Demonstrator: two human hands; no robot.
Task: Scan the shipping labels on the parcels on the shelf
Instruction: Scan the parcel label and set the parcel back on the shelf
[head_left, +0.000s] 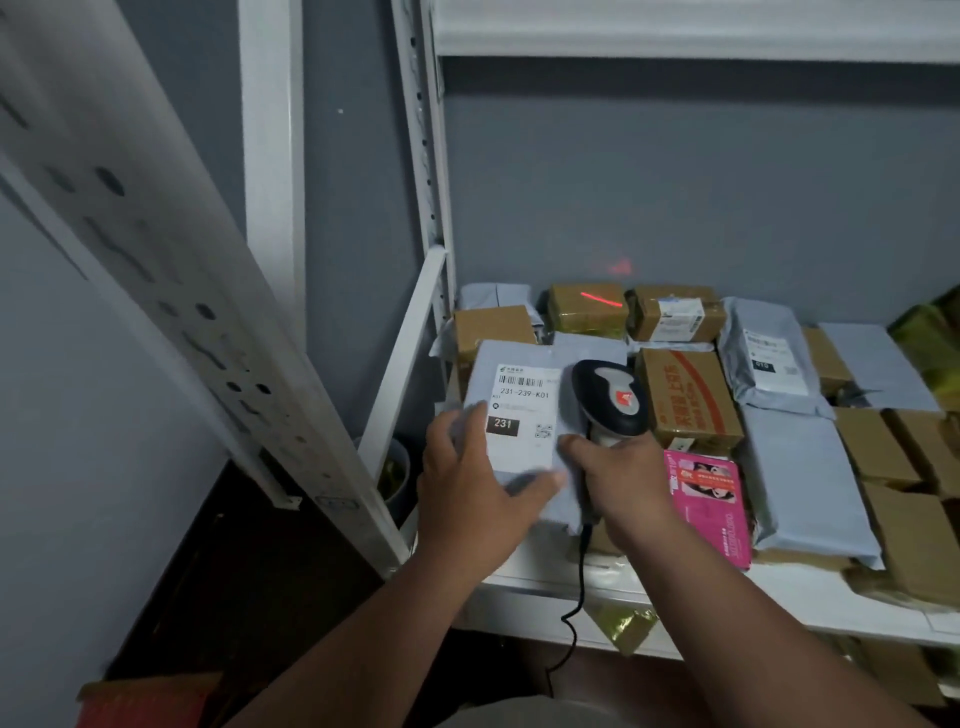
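Holding up a grey parcel (519, 415) near the front left corner of the shelf (545, 579), the person gets its shipping label (522, 413) ready to scan. The white label faces up, with a barcode along its top and big numbers under it. The left hand (467, 486) holds the parcel by its left and near edge, thumb on top, fingers wrapped under. The right hand (623, 480) has its grip curled tight round the handle of the scanner (610, 397), and its thumb also rests on the right edge of the parcel. A black cord hangs down from the scanner over the front edge of the shelf.

The scanner's red line (601, 300) is not on this label. It falls on a brown box (587, 309) at the back of the shelf, with a red glow on the grey wall (675, 182) behind. So the step in hand looks like aiming, and this label does not seem read yet.

Next, the scanner head likely needs to tip down and left, or the parcel to tilt up, until the red line crosses the barcode.

More parcels fill the shelf to the right: brown boxes, grey bags and a pink box (709, 506) by the front edge. Some show labels; others may need turning over.
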